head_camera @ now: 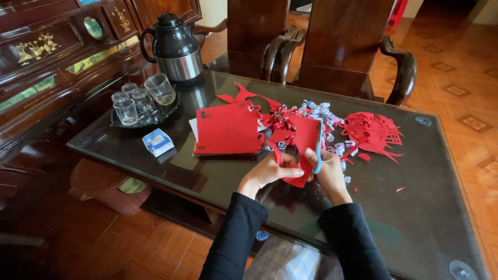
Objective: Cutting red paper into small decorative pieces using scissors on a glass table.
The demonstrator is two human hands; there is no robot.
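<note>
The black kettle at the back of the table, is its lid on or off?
On. The black kettle stands upright beside the tray of glasses, and its domed black lid with a knob sits closed on top, no opening showing.

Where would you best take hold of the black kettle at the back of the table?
By its curved handle, coming from the left. The kettle stands upright with that loop sticking out on its left side, clear of the tray of glasses in front. The round body is wide and smooth, a poor grip. Both hands, left and right, are busy with red paper.
</note>
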